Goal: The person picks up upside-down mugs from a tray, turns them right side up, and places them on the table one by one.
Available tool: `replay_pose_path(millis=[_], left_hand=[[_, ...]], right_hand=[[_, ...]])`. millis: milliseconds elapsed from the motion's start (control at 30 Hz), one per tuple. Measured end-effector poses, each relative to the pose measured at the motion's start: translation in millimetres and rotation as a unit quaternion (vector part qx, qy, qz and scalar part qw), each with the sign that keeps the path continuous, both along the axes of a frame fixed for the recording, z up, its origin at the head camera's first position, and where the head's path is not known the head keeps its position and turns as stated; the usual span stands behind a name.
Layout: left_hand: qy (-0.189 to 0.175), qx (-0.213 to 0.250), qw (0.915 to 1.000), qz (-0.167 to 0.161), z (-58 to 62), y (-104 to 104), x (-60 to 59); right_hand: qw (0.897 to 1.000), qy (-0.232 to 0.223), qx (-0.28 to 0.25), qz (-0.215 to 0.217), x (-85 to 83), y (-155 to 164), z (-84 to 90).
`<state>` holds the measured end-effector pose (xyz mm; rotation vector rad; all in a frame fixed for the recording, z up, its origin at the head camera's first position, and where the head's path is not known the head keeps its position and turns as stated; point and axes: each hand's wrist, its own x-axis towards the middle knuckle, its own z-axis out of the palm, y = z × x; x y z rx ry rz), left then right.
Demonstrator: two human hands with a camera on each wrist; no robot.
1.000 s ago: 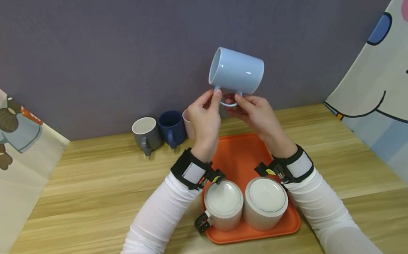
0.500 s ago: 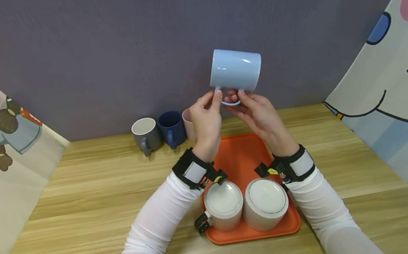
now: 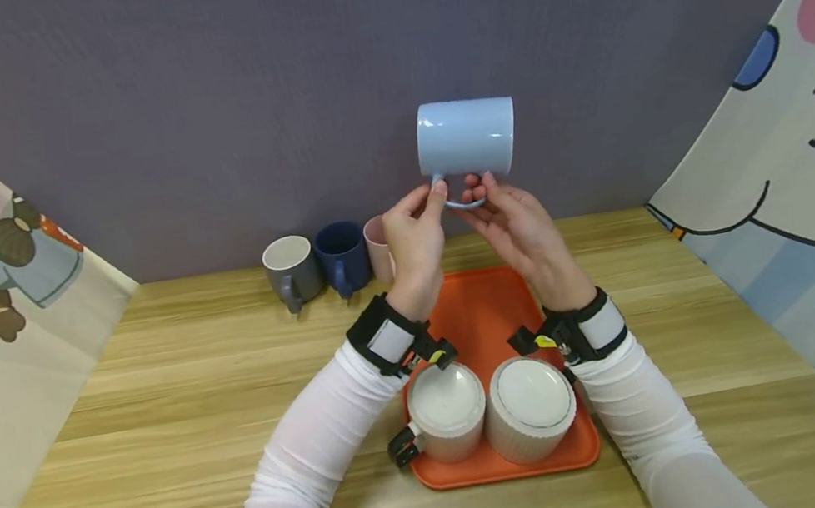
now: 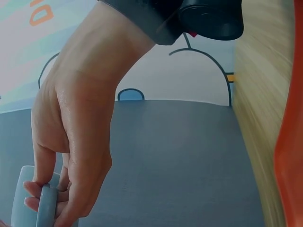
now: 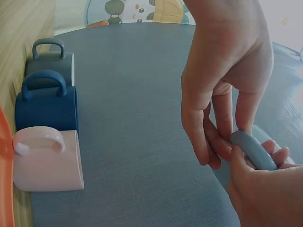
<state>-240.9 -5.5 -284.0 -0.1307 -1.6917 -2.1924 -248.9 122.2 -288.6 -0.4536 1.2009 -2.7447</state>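
A light blue mug [image 3: 468,136] is held up on its side in front of the dark wall, its handle pointing down. In the head view its mouth is turned away. My left hand [image 3: 415,238] pinches the handle near its left end between thumb and fingers. Around the handle's other end, my right hand [image 3: 519,229] has its fingers curled, with fingertips showing through the loop. The right wrist view shows both hands meeting at the mug's handle [image 5: 254,150]. In the left wrist view, my right hand [image 4: 85,127] reaches down to the handle [image 4: 46,208].
Two ribbed off-white mugs [image 3: 448,410] stand upside down on an orange tray [image 3: 476,306] below my wrists. At the back stand a grey mug [image 3: 294,271], a navy mug [image 3: 344,257] and a pink mug [image 3: 378,249] partly behind my left hand. Dark wall [image 3: 212,125] rises behind.
The light blue mug has turned from tilted to nearly level, and its mouth has swung out of sight. Both hands keep hold of the handle, with the right hand's fingertips showing more.
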Motion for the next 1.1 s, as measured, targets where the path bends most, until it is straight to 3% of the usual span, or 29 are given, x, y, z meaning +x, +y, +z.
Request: replay_pose_path(millis=[533,733,833,967,1100], left_hand=[[-0.006,-0.013,0.9996,-0.025,1.4,-0.1,-0.5],[-0.037,-0.073,0.995,-0.057,3.2,-10.0,-1.6],[-0.035,-0.107,0.9921,-0.056,4.5,-19.0,-1.2],[0.001,-0.202,0.9795,-0.007,2.9,-33.0,1.6],[0.042,-0.3,0.9514,0.057,-4.4,-45.5,2.4]], right_hand=[[0.998,-0.014,-0.05,0.033,1.3,3.5,2.4],[0.999,-0.007,-0.048,0.003,3.7,7.4,4.8],[0.999,0.001,-0.05,-0.006,3.6,11.0,5.4],[0.998,0.017,-0.059,-0.011,2.0,15.0,5.6],[0.998,0.041,-0.034,-0.035,-0.5,15.5,5.3]])
